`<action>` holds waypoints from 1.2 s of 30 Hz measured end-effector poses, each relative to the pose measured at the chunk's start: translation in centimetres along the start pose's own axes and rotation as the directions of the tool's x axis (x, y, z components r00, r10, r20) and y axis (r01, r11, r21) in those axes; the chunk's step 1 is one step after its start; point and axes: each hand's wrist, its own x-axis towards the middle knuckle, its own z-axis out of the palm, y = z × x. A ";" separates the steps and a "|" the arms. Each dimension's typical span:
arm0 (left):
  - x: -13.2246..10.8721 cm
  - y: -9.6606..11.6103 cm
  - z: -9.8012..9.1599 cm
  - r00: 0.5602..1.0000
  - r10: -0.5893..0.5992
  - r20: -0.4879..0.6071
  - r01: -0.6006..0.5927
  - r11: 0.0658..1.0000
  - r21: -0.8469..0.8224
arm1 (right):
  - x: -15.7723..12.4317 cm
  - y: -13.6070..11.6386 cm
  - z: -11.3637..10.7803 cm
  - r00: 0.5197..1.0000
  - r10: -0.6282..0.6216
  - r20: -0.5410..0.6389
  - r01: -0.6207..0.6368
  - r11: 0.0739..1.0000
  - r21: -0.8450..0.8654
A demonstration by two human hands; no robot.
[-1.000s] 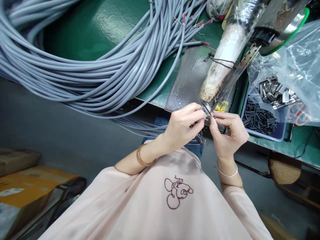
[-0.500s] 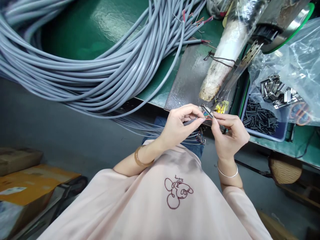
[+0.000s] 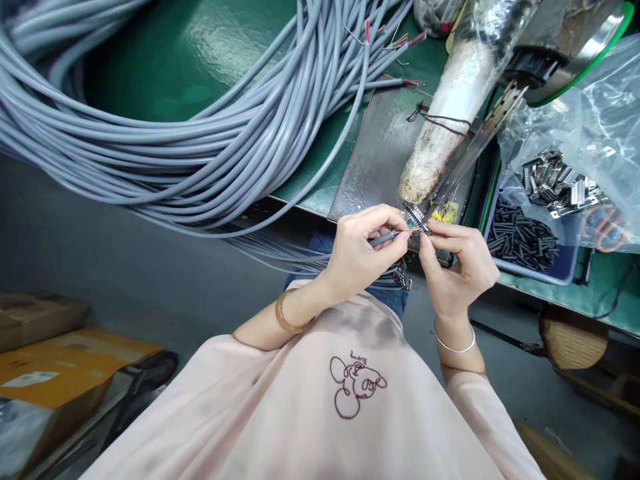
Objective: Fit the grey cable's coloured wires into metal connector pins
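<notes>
My left hand (image 3: pixel 364 248) pinches a grey cable (image 3: pixel 383 238) near its stripped end, where thin coloured wires fan out between thumb and forefinger. A small metal multi-pin connector (image 3: pixel 413 215) lies just beyond these wires. Thumb and forefinger of my right hand (image 3: pixel 457 263) close on the connector's near end. At least some wires reach the connector's row of pins; which ones are joined I cannot tell. Directly above the connector, a slim slotted metal rod (image 3: pixel 480 143) slants down, its tip close to the pins.
Grey cables (image 3: pixel 240 147) lie bundled across the green table (image 3: pixel 150 80). A whitish wrapped tube (image 3: pixel 443 120) points down over a dark metal plate (image 3: pixel 373 160). Right of it are a blue bin (image 3: pixel 565 270) with black sleeves, bagged connectors (image 3: pixel 560 183) and a green-rimmed reel (image 3: pixel 607 60).
The connector has turned slightly and moved up a little, closer to the tube and rod. My left fingers have shifted slightly, showing more of the cable. My right hand stays nearly in place.
</notes>
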 end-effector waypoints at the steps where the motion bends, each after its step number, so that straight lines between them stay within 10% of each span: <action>1: 0.0 0.0 0.0 1.000 -0.002 -0.001 0.002 1.000 0.009 | 0.1 0.0 0.0 1.000 0.002 0.000 -0.002 1.000 0.001; 23: -0.6 0.0 -0.1 0.996 0.048 0.080 -0.052 0.998 0.040 | -0.8 0.7 -1.5 0.994 -0.096 0.056 0.101 0.990 -0.097; 36: -1.8 0.0 -0.4 0.989 0.083 0.121 -0.094 0.992 0.085 | -1.3 2.1 -3.1 0.904 -0.321 0.283 0.366 0.922 -0.123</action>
